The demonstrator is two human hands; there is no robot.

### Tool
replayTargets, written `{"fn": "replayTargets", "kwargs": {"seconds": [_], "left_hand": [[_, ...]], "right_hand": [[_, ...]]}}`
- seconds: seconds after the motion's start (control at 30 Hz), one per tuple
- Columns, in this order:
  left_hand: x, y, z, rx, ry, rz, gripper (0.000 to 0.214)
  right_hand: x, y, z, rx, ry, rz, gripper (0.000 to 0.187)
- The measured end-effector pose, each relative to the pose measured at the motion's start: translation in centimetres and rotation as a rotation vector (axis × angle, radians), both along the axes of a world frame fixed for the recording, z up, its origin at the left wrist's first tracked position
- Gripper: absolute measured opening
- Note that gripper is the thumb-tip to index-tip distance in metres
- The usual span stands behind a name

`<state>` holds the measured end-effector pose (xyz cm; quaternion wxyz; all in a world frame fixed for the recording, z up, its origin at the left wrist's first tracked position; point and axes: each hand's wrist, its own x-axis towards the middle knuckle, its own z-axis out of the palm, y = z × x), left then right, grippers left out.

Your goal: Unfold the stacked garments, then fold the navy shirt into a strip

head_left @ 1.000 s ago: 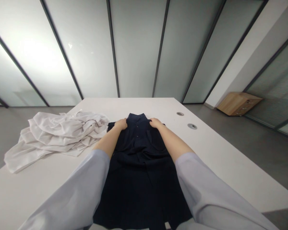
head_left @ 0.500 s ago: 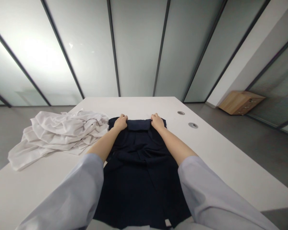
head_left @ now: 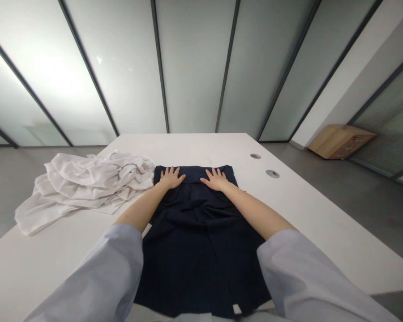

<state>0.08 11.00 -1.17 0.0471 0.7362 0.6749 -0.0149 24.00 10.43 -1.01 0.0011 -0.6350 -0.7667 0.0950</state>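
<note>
A dark navy shirt (head_left: 196,250) lies spread along the white table (head_left: 322,232), its far end folded over into a straight edge. My left hand (head_left: 170,178) rests flat on the left of that far edge, fingers stretched out and apart. My right hand (head_left: 215,179) lies flat on the right of the same edge, fingers spread too. Neither hand holds anything. Both forearms reach out of pale blue sleeves across the shirt.
A heap of crumpled white garments (head_left: 87,185) sits on the table just left of the navy shirt. Two round cable holes (head_left: 272,173) are set in the tabletop at the right. A wooden cabinet (head_left: 340,141) stands on the floor at the far right, by glass walls.
Both hands gripped the shirt's collar end, folded it over toward the far side, then let go. Now they lie open and flat on the folded edge.
</note>
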Motion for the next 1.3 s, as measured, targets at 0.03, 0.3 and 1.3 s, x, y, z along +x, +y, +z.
{"fn": "replayTargets", "kwargs": {"seconds": [0.03,0.3,1.3], "left_hand": [[0.0,-0.1,-0.1,0.025,0.004,-0.005,0.078],[2.4,-4.3,1.4,0.112,0.062,-0.013,0.079],[6.3,-1.8,1.8,0.052,0.067,0.093,0.076]], "right_hand": [[0.0,-0.1,-0.3,-0.023,0.003,-0.011,0.087],[0.5,1.0,-0.6,-0.036,0.025,-0.007,0.088],[-0.2,3.0,-0.2,-0.054,0.028,-0.149,0.078]]}}
